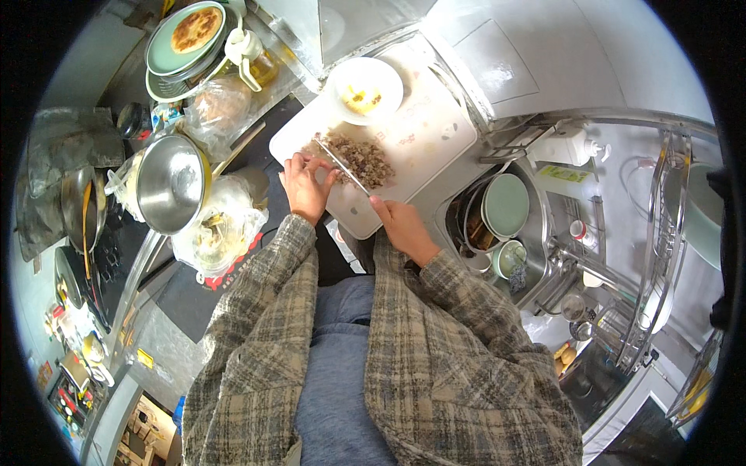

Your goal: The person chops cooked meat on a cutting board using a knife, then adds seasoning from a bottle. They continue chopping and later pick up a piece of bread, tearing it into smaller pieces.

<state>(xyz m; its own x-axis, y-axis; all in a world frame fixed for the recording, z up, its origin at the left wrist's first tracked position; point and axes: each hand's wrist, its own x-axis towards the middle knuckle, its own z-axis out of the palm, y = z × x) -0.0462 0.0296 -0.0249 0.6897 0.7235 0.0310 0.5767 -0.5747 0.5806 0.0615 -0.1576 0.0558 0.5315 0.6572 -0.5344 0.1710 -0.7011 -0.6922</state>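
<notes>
My right hand (404, 228) grips the handle of a kitchen knife (342, 165), whose blade slants up and left across the food. A spread of finely chopped brownish food (368, 160), perhaps meat or mushroom, lies on a white cutting board (428, 148). My left hand (307, 185) rests at the board's left edge, fingers bent, with its fingertips beside the blade and the food. Whether those fingers pinch anything is hidden. On the board's far part stands a white bowl (391, 87) with yellow, egg-like residue inside.
On the left are a steel bowl (170, 183), plastic bags with food (213, 239), an oil bottle (263, 69) and a flatbread (197, 30) on a green plate (160, 55). A sink (539, 256) with dishes lies right of the board, beside a metal dish rack (653, 244).
</notes>
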